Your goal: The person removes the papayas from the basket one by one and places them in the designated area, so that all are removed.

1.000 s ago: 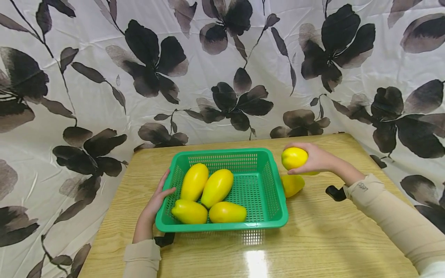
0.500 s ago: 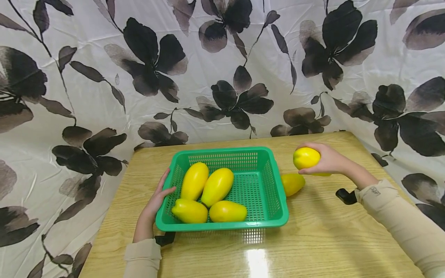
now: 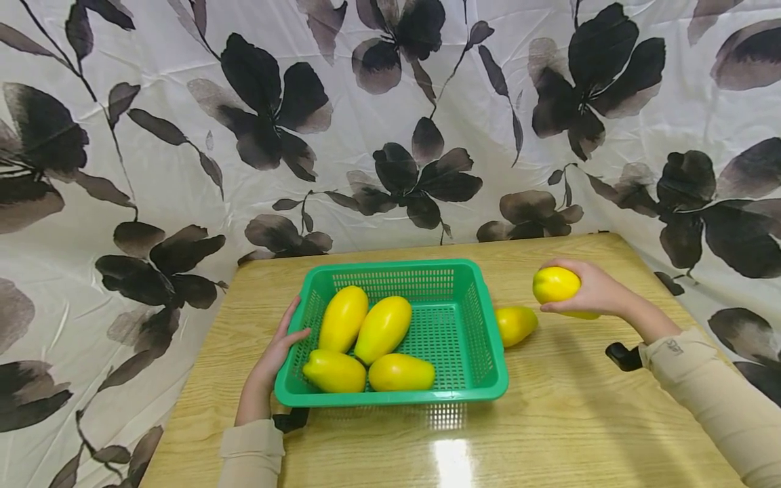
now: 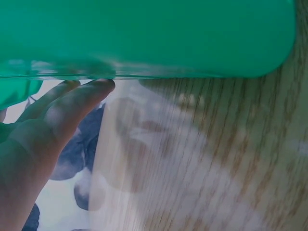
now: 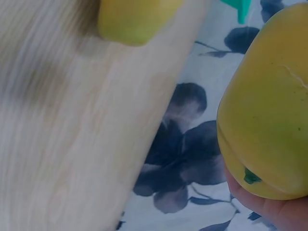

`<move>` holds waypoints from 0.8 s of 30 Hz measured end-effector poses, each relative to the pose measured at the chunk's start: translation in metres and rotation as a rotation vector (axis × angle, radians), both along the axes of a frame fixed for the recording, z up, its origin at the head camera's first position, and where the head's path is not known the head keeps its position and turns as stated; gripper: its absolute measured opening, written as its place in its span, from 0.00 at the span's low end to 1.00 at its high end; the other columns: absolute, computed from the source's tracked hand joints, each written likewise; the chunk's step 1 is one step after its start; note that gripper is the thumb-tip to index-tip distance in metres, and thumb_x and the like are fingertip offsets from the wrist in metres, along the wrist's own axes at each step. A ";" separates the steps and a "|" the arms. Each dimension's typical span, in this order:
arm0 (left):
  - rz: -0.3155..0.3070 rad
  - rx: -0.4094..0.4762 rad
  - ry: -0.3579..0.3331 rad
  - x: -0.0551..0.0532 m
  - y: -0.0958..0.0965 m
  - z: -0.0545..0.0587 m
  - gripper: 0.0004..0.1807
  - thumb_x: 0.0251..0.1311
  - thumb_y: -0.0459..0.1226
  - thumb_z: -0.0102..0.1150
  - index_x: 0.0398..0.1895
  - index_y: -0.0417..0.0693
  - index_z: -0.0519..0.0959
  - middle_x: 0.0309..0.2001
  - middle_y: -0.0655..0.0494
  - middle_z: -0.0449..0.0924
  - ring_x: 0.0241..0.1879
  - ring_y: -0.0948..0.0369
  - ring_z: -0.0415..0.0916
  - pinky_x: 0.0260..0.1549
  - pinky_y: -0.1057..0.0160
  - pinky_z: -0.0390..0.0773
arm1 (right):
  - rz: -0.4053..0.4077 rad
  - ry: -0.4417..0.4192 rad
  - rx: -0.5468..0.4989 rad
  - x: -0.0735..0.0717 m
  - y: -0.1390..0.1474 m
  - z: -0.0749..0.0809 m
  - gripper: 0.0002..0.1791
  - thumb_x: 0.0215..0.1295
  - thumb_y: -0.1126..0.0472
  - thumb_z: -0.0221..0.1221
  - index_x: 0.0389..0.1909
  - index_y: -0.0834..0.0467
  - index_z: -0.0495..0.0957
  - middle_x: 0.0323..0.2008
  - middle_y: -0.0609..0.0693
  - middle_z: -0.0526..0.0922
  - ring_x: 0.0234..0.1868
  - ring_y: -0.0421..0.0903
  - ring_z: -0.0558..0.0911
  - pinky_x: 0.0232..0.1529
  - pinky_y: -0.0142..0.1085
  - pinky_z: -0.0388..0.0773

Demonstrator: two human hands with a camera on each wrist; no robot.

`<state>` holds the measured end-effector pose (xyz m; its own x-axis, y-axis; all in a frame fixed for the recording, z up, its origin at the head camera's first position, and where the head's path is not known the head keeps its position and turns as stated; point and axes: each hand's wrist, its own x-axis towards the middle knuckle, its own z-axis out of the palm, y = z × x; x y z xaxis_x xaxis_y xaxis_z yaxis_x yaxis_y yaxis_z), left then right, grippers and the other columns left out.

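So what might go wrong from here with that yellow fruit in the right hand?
The held fruit could slip, since it looks smooth and rounded and the right hand grips it off the table. If lowered just right of the basket, it might bump the loose fruit there.

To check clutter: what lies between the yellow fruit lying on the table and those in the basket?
The head view shows the basket's right wall and bare mesh floor.
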<state>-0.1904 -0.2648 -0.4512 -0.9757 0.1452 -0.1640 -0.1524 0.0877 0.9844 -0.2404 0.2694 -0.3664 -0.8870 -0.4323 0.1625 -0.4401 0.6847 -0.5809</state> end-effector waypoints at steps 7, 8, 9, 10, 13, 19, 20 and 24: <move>0.004 0.003 -0.007 0.000 0.000 0.000 0.38 0.66 0.36 0.42 0.72 0.68 0.35 0.72 0.58 0.27 0.68 0.48 0.41 0.58 0.45 0.54 | -0.021 0.037 0.015 0.000 0.007 -0.013 0.30 0.39 0.54 0.73 0.45 0.56 0.74 0.35 0.52 0.79 0.30 0.45 0.74 0.29 0.38 0.70; 0.007 0.001 -0.007 0.001 0.000 0.001 0.38 0.66 0.36 0.42 0.72 0.68 0.35 0.72 0.58 0.27 0.68 0.49 0.41 0.58 0.45 0.54 | -0.020 0.039 0.013 0.000 0.008 -0.016 0.30 0.38 0.54 0.73 0.45 0.57 0.75 0.34 0.51 0.79 0.29 0.45 0.74 0.29 0.38 0.70; 0.008 0.003 -0.009 0.001 0.000 0.001 0.38 0.66 0.36 0.42 0.72 0.68 0.35 0.72 0.58 0.28 0.68 0.49 0.41 0.58 0.45 0.54 | -0.023 0.037 0.012 0.000 0.009 -0.017 0.30 0.38 0.54 0.73 0.45 0.57 0.75 0.34 0.51 0.79 0.29 0.45 0.74 0.29 0.38 0.70; 0.009 0.003 -0.008 0.001 0.000 0.001 0.38 0.66 0.36 0.42 0.72 0.68 0.36 0.72 0.58 0.28 0.68 0.49 0.42 0.58 0.45 0.54 | -0.029 0.035 0.011 0.000 0.009 -0.019 0.30 0.38 0.54 0.73 0.45 0.57 0.75 0.33 0.51 0.80 0.29 0.45 0.74 0.29 0.38 0.70; 0.007 0.001 -0.006 0.001 0.001 0.001 0.38 0.66 0.36 0.42 0.72 0.67 0.35 0.72 0.58 0.27 0.68 0.48 0.41 0.59 0.44 0.53 | -0.050 0.012 0.021 0.002 0.011 -0.024 0.31 0.38 0.53 0.73 0.46 0.57 0.74 0.33 0.52 0.80 0.28 0.45 0.74 0.29 0.38 0.70; 0.003 0.002 -0.003 0.001 0.000 0.001 0.38 0.67 0.36 0.42 0.72 0.67 0.35 0.72 0.57 0.27 0.68 0.48 0.39 0.59 0.44 0.52 | -0.059 -0.030 0.022 0.003 0.013 -0.036 0.31 0.39 0.52 0.72 0.47 0.58 0.74 0.34 0.52 0.79 0.29 0.45 0.74 0.29 0.39 0.70; 0.005 0.001 -0.002 0.001 0.000 0.001 0.38 0.66 0.36 0.42 0.72 0.67 0.35 0.72 0.57 0.27 0.68 0.48 0.40 0.59 0.44 0.53 | -0.055 -0.033 0.019 0.002 0.013 -0.039 0.31 0.40 0.52 0.72 0.47 0.58 0.73 0.34 0.53 0.79 0.30 0.46 0.74 0.29 0.39 0.70; 0.005 -0.008 0.002 0.000 -0.001 0.001 0.39 0.66 0.36 0.43 0.72 0.68 0.35 0.72 0.56 0.27 0.68 0.47 0.40 0.59 0.44 0.53 | -0.061 -0.046 0.021 0.003 0.014 -0.049 0.32 0.40 0.53 0.72 0.48 0.59 0.73 0.36 0.54 0.79 0.31 0.46 0.75 0.30 0.39 0.70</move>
